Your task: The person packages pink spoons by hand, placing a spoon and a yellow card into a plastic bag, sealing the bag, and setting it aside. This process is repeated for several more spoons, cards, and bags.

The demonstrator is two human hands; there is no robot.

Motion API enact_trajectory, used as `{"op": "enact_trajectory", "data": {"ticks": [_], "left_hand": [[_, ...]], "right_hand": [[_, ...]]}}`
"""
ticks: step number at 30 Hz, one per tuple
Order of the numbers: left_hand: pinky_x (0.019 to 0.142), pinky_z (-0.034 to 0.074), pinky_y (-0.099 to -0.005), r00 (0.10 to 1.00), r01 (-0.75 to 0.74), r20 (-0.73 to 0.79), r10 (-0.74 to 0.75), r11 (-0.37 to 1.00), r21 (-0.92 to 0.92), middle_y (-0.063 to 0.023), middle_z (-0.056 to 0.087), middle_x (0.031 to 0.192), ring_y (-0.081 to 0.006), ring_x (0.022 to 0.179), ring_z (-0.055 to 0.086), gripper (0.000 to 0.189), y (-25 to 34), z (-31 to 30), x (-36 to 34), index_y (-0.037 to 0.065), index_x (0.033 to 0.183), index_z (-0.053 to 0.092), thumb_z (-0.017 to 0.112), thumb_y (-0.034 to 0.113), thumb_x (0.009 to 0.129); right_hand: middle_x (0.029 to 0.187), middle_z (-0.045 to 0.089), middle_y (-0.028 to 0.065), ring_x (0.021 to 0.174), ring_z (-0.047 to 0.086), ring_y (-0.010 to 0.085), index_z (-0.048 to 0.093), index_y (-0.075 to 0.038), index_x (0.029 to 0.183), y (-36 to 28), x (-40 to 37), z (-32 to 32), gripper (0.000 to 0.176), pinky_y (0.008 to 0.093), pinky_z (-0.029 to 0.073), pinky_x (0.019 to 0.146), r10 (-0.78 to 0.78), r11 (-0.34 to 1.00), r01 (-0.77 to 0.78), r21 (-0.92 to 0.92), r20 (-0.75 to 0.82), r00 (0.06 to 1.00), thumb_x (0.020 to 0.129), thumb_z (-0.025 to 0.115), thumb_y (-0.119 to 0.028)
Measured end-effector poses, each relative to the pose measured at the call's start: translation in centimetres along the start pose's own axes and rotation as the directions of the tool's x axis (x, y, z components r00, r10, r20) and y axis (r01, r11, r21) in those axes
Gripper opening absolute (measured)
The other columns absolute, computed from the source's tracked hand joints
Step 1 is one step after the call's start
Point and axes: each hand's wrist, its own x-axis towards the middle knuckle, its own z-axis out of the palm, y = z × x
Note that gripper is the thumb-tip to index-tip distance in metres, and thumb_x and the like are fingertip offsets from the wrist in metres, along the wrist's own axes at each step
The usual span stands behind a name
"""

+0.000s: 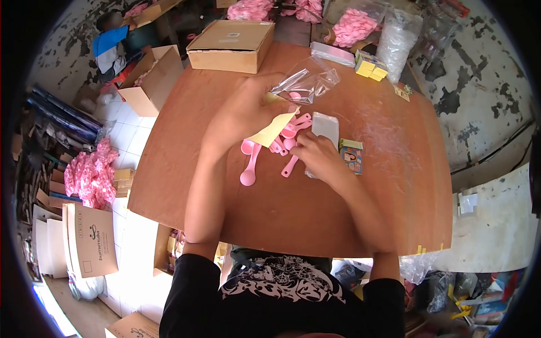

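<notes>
My left hand (248,107) is closed on a folded yellow card (274,129) over the left part of a pile of pink plastic measuring spoons (290,130). A clear plastic bag (307,84) spreads out beyond its fingers, and its fingertips are partly hidden. My right hand (320,156) has its fingers pinched together at a pink measuring spoon (290,166) on the near right side of the pile. Toward me on the left lies another pink spoon (248,176). Just beyond my right hand is a stack of clear plastic bags (326,127).
Right of the stack stands a small printed box (351,158). Along the brown table's (315,219) far side are a cardboard box (231,45), yellow card stacks (370,66) and a bulging clear bag (399,45). Another person (110,48) sits at the far left beside an open carton (151,81).
</notes>
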Motion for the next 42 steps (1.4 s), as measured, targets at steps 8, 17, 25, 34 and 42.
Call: {"op": "enact_trajectory", "data": {"ticks": [8,17,25,34,42], "left_hand": [[0.067,0.052,-0.0302,1.0,0.005,-0.009,-0.006,0.998,-0.057,-0.0125,0.071,0.092,-0.0153,0.076,0.066,0.026,-0.2,-0.2,0.3,-0.004,0.107,0.066,0.069,0.001,0.082],[0.063,0.051,-0.0279,0.994,0.029,0.11,-0.024,0.999,-0.037,-0.0071,0.072,0.085,-0.0095,0.072,0.063,0.029,-1.1,1.5,0.8,0.0,0.113,0.066,0.071,0.003,0.084],[0.102,0.035,-0.033,0.961,-0.006,0.273,-0.038,0.988,0.156,-0.0048,0.063,0.119,-0.0182,0.126,0.042,0.031,0.6,4.9,0.7,0.007,0.107,0.071,0.08,0.018,0.08],[0.072,0.049,-0.0295,0.943,-0.008,0.324,0.082,0.975,-0.223,-0.0077,0.072,0.092,-0.0112,0.083,0.062,0.04,-0.6,7.1,1.1,0.0,0.116,0.064,0.078,0.013,0.081],[0.072,0.048,-0.0275,0.953,-0.083,0.225,0.205,0.886,-0.456,-0.0043,0.067,0.094,-0.0069,0.083,0.057,0.036,-1.2,8.8,1.1,-0.002,0.121,0.059,0.069,0.015,0.091]], "right_hand": [[0.088,0.064,0.0089,0.084,0.065,0.0252,0.069,-0.004,0.09,0.1,1.6,-2.2,0.016,0.0347,0.053,0.072,-0.078,0.973,0.069,0.222,0.032,0.996,0.074,0.069,-0.001],[0.092,0.07,0.0145,0.084,0.069,0.0174,0.031,-0.005,0.143,0.5,-0.5,-11.5,0.065,0.026,0.053,0.071,0.583,0.437,0.22,0.872,-0.461,0.668,0.088,0.066,0.003],[0.1,0.069,0.0216,0.09,0.069,0.0195,0.029,-0.003,0.141,1.8,-1.5,-12.5,0.064,0.0278,0.055,0.078,0.693,0.583,0.229,0.779,-0.625,0.361,0.088,0.065,0.005],[0.095,0.07,0.0114,0.086,0.066,0.0123,0.048,-0.001,0.127,1.7,-1.3,-11.7,0.049,0.0228,0.052,0.074,0.675,0.538,0.176,0.824,-0.547,0.495,0.084,0.071,0.002],[0.097,0.069,0.0086,0.088,0.065,0.0134,0.057,-0.002,0.121,1.1,-1.0,-11.3,0.044,0.0267,0.052,0.077,0.6,0.678,0.006,0.735,-0.558,0.574,0.08,0.075,0.0]]}}
